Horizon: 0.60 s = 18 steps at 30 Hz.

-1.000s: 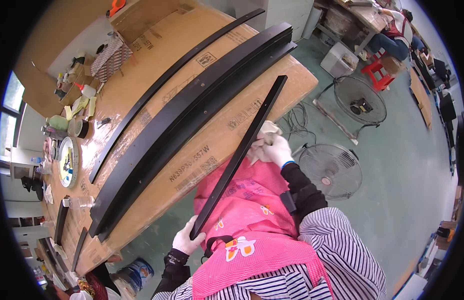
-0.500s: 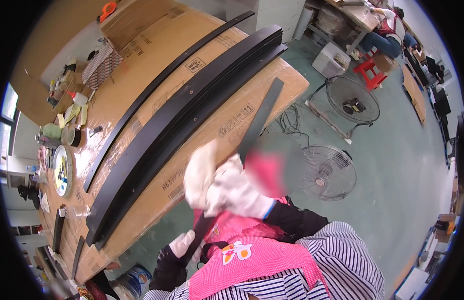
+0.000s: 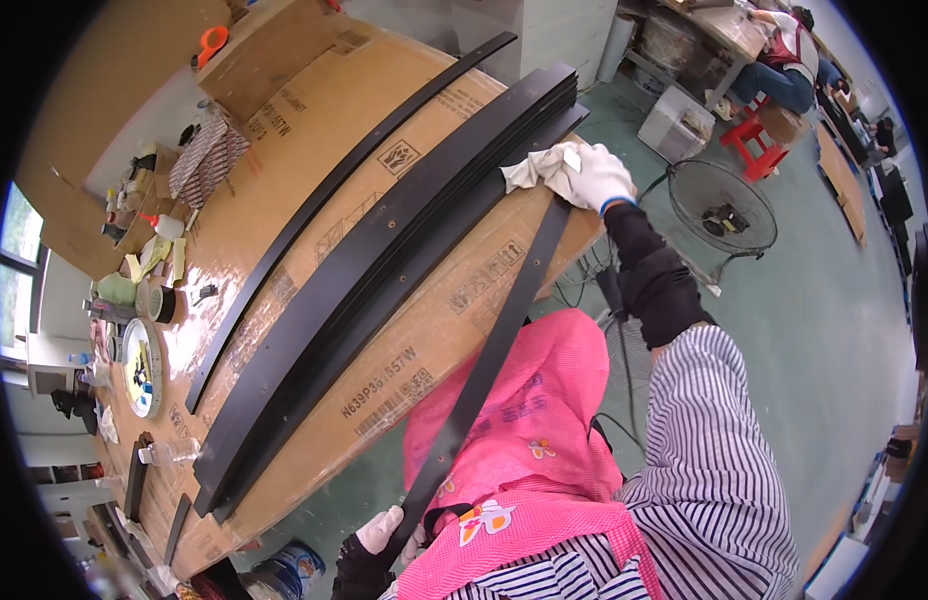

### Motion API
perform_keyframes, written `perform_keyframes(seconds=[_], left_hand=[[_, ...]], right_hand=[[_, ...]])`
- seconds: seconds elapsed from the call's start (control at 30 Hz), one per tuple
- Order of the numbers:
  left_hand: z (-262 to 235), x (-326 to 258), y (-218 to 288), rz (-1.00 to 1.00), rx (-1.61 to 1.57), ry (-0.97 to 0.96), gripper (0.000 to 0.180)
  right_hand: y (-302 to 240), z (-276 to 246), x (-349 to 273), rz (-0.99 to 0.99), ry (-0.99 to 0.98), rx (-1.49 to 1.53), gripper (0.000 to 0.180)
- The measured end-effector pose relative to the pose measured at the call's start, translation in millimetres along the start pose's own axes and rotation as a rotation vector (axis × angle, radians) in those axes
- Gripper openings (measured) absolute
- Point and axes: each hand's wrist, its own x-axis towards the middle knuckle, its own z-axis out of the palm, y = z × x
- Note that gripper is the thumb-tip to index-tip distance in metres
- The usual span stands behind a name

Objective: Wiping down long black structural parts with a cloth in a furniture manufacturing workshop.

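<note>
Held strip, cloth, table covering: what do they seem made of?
Held strip: matte black, painted wood or metal perhaps; even dark face.
Cloth: probably fabric, matte; soft folds.
Table covering: brown cardboard, apparently under glossy clear film; printed markings, bright glare.

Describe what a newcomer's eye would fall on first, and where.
The pink apron stands out at lower centre. Stacked curved black strips cross the cardboard-topped table. The right hand holds a pale cloth at the far end of a black bar; the left hand grips it lower down.

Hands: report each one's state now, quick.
Left hand: closed around the lower end of the black strip.
Right hand: closed on a white cloth at the strip's upper end.
</note>
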Motion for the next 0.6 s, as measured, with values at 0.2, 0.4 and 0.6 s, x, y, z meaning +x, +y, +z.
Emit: perform_keyframes(seconds=[0.2, 0.4, 0.6], left_hand=[[8.7, 6.9, 17.0, 0.016, -0.081, -0.007, 0.080], [28.6, -0.9, 56.3, 0.058, 0.137, 0.148, 0.076], [34.9, -8.5, 43.5, -0.064, 0.138, 0.202, 0.077]], right_hand=[[-47.2, -67.6, 22.1, -0.075, 0.515, 0.632, 0.045], [-161.7, -71.0, 11.7, -0.393, -0.026, 0.400, 0.051], [-180.2, -47.2, 0.9, -0.562, -0.123, 0.426, 0.038]])
